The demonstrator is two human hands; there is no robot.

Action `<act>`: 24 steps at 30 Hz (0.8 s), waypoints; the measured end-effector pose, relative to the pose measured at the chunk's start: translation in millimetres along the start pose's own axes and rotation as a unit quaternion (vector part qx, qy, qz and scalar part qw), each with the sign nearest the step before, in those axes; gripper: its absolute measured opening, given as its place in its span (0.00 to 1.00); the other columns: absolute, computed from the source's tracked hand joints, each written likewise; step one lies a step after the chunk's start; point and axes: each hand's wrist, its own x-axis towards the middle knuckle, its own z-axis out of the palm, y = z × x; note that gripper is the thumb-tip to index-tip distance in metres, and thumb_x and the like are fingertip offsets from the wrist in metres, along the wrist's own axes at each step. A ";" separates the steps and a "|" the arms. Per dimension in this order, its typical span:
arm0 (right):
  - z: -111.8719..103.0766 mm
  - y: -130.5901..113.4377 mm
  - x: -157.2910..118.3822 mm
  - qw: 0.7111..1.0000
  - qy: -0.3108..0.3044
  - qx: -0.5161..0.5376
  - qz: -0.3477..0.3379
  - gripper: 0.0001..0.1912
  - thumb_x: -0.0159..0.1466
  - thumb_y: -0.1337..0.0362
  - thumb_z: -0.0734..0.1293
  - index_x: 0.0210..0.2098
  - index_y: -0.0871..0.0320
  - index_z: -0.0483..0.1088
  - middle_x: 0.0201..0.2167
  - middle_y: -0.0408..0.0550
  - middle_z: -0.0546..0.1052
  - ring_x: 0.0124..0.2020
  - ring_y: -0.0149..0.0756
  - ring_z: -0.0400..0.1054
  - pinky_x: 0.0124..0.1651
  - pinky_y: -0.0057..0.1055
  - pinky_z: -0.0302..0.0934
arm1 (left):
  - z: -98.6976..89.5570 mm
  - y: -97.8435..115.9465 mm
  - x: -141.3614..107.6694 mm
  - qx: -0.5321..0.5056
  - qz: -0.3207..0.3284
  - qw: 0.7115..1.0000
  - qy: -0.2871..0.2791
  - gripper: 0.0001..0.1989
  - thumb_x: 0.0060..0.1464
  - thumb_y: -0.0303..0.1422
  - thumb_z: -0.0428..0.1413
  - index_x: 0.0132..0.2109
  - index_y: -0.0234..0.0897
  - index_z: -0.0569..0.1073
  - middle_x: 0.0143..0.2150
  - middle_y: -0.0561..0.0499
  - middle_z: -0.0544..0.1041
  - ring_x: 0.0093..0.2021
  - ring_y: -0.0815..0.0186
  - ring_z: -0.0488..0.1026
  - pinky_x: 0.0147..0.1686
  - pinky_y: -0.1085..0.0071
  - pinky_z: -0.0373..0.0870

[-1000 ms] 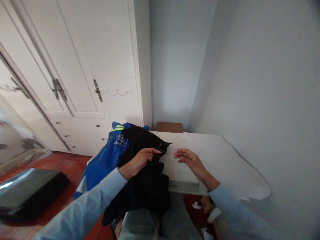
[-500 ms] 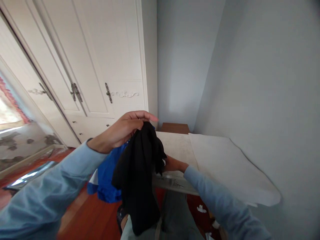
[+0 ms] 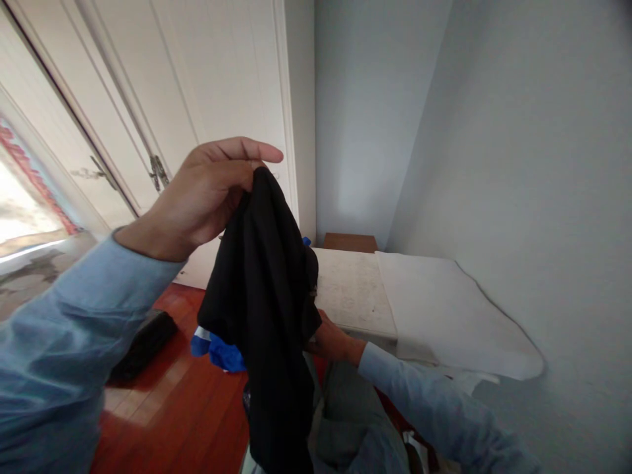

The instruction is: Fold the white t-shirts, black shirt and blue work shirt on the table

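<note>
A piece of black cloth (image 3: 271, 309), perhaps a garment, hangs in long folds in front of me. Its top is pinched between thumb and fingers of my left hand (image 3: 207, 191), with one finger stretched out past it. My right hand (image 3: 333, 337) is lower down, against the right edge of the cloth; its fingers are hidden behind the folds, so what they grip cannot be made out. Behind the black cloth, a blue and white cloth (image 3: 227, 354) shows at the lower left.
A white wardrobe (image 3: 237, 79) stands ahead on the left. Right of the cloth is a low white surface (image 3: 345, 283) with a white sheet (image 3: 444, 309) beside the grey wall. A brown box-like piece (image 3: 350, 242) sits behind it. A dark object (image 3: 145, 345) lies on the red wooden floor (image 3: 172, 421).
My left hand has risen and moved left, drawing the black cloth up into a longer hang. Less of the blue cloth shows. My right hand stays low, near the same spot.
</note>
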 end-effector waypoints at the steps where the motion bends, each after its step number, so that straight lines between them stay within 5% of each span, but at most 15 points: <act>1: 4.1 -1.8 1.4 1.000 0.016 -0.001 0.003 0.20 0.58 0.49 0.69 0.51 0.34 0.74 0.58 0.26 0.72 0.62 0.45 0.64 0.69 0.43 0.54 | -0.2 2.3 -0.6 -0.029 -0.012 1.000 -0.003 0.17 0.50 0.18 0.50 0.45 0.28 0.77 0.26 0.57 0.72 0.23 0.75 0.70 0.28 0.77 0.65; 4: -0.3 -6.4 10.5 0.996 0.082 -0.010 0.033 0.13 0.61 0.50 0.62 0.42 0.32 0.75 0.46 0.22 0.78 0.51 0.43 0.72 0.58 0.42 0.65 | -5.6 6.3 -1.9 -0.034 0.012 0.999 -0.002 0.18 0.48 0.17 0.48 0.44 0.28 0.77 0.28 0.56 0.72 0.25 0.76 0.70 0.30 0.77 0.63; 6: -21.9 -9.7 18.5 0.987 0.154 0.000 0.051 0.10 0.57 0.53 0.63 0.35 0.35 0.75 0.37 0.24 0.79 0.44 0.42 0.73 0.52 0.40 0.68 | -14.5 5.4 -2.5 -0.008 0.043 0.999 0.025 0.19 0.45 0.18 0.47 0.43 0.28 0.77 0.27 0.55 0.71 0.24 0.76 0.68 0.29 0.77 0.61; 11: -128.5 -35.1 25.4 0.930 0.365 0.001 0.039 0.18 0.55 0.53 0.60 0.40 0.52 0.73 0.39 0.44 0.78 0.43 0.40 0.70 0.52 0.39 0.67 | -54.1 -12.1 -5.0 0.204 0.176 0.948 0.169 0.15 0.46 0.26 0.48 0.35 0.29 0.79 0.22 0.54 0.68 0.22 0.76 0.60 0.25 0.77 0.51; 14: -194.9 -78.3 10.8 0.869 0.491 0.060 -0.010 0.20 0.52 0.49 0.67 0.37 0.58 0.72 0.31 0.45 0.77 0.31 0.33 0.69 0.38 0.32 0.66 | -78.1 -33.1 -6.5 0.414 0.206 0.881 0.097 0.17 0.54 0.39 0.52 0.41 0.32 0.80 0.27 0.52 0.73 0.27 0.71 0.63 0.29 0.74 0.56; 17: -238.8 -136.6 -13.3 0.861 0.505 -0.042 -0.036 0.20 0.50 0.49 0.73 0.32 0.59 0.73 0.25 0.43 0.74 0.24 0.29 0.64 0.30 0.27 0.61 | -92.4 -61.2 -2.8 0.544 0.203 0.813 -0.028 0.29 0.53 0.54 0.55 0.49 0.34 0.78 0.37 0.46 0.76 0.35 0.64 0.68 0.35 0.71 0.60; 20: -262.7 -184.4 -34.1 0.833 0.494 -0.239 -0.065 0.19 0.53 0.48 0.73 0.31 0.59 0.77 0.24 0.45 0.75 0.25 0.30 0.66 0.30 0.27 0.59 | -95.3 -89.8 7.8 0.524 0.176 0.823 -0.129 0.27 0.51 0.55 0.58 0.46 0.39 0.79 0.40 0.46 0.75 0.36 0.62 0.70 0.37 0.70 0.61; 24: -286.3 -209.7 -43.6 0.795 0.425 -0.427 -0.064 0.13 0.60 0.54 0.71 0.32 0.57 0.79 0.29 0.47 0.78 0.31 0.32 0.70 0.36 0.28 0.60 | -85.1 -113.9 27.0 0.428 0.146 0.869 -0.203 0.19 0.54 0.51 0.56 0.30 0.39 0.77 0.33 0.48 0.73 0.34 0.64 0.69 0.38 0.71 0.62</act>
